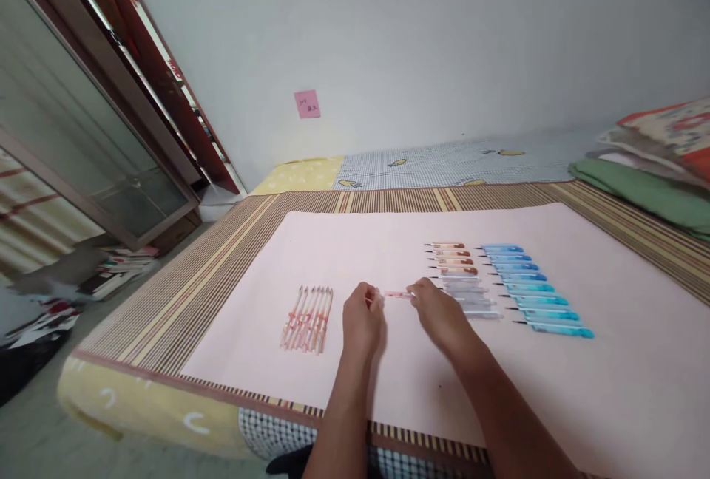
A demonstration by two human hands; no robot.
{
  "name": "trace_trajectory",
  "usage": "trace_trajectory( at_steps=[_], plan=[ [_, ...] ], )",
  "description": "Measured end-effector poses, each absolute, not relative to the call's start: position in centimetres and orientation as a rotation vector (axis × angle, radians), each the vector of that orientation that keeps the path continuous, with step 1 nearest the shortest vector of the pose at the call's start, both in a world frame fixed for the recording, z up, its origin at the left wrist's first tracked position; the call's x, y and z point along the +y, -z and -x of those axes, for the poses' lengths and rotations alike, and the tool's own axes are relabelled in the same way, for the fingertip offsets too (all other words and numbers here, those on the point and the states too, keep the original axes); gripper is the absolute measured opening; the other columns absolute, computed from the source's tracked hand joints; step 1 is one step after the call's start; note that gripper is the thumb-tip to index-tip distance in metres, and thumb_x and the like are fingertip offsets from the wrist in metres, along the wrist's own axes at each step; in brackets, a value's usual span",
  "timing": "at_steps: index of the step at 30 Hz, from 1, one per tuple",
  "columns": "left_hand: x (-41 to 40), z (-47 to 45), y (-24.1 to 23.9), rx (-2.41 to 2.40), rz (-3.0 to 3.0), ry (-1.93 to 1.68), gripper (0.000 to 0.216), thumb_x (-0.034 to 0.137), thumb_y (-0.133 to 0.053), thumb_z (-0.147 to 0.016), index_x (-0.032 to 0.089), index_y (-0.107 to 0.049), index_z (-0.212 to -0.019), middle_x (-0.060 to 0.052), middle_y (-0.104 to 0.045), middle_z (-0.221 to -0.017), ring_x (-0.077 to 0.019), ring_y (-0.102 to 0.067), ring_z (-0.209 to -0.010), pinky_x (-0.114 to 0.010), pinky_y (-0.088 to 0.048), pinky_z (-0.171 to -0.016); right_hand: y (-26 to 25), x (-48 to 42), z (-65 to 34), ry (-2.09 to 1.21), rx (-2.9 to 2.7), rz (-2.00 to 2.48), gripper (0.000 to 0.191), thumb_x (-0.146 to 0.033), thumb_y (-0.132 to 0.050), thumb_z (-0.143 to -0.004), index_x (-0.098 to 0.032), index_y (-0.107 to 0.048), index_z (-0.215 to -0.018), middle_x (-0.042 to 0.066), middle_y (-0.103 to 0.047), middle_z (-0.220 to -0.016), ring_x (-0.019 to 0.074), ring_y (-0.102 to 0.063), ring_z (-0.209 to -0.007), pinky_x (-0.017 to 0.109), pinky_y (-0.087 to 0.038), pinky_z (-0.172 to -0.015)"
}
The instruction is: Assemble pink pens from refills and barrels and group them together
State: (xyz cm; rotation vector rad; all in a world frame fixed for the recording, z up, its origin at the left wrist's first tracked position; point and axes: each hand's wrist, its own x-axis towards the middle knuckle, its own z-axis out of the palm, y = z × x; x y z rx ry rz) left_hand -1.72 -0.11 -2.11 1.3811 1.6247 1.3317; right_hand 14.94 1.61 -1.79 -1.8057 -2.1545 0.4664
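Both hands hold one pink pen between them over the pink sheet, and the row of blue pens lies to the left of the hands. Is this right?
Not quite. The head view shows the blue pens lying to the right of the hands, not the left. The rest holds: the left hand and right hand hold one pink pen between them over the pink sheet.

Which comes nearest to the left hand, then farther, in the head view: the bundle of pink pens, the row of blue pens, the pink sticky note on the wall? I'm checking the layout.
From the left hand:
1. Bundle of pink pens, just to its left on the pink sheet.
2. Row of blue pens, off to the right, beyond the right hand.
3. Pink sticky note, up on the wall, farthest.
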Motion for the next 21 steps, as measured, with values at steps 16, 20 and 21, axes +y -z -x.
trace_trajectory(
  at_steps=[16,20,21],
  plan=[
    [0.5,2.4,2.0,1.310,-1.062,-1.628,0.014,0.023,-0.075,-0.074,0.019,-0.066,-0.084,-0.002,-0.068,-0.076,-0.0163,-0.062,-0.074,-0.027,-0.046,-0.072,1.2,1.1,-12.6,-0.439,-2.122,1.795,0.008,-0.021,-0.051,-0.095,-0.020,-0.056,-0.089,0.006,-0.069,-0.088,0.0191,-0.064,-0.077,0.028,-0.029,-0.062],
    [0.1,1.4,2.4,1.371,-1.294,-1.398,0.010,0.012,-0.068,-0.075,0.021,-0.064,-0.074,0.000,-0.066,-0.070,-0.0160,-0.060,-0.068,-0.026,-0.043,-0.069,0.7,0.9,-12.3,-0.484,-2.020,1.677,0.012,-0.023,-0.051,-0.097,-0.021,-0.055,-0.086,0.004,-0.068,-0.081,0.0173,-0.061,-0.072,0.026,-0.032,-0.063],
    [0.1,1.3,2.6,1.386,-1.304,-1.376,0.010,0.011,-0.066,-0.076,0.021,-0.064,-0.074,0.000,-0.066,-0.070,-0.0161,-0.059,-0.068,-0.027,-0.043,-0.069,0.6,0.9,-12.3,-0.479,-2.002,1.676,0.012,-0.024,-0.051,-0.098,-0.021,-0.055,-0.087,0.004,-0.067,-0.080,0.0172,-0.061,-0.071,0.026,-0.032,-0.062]
  ],
)
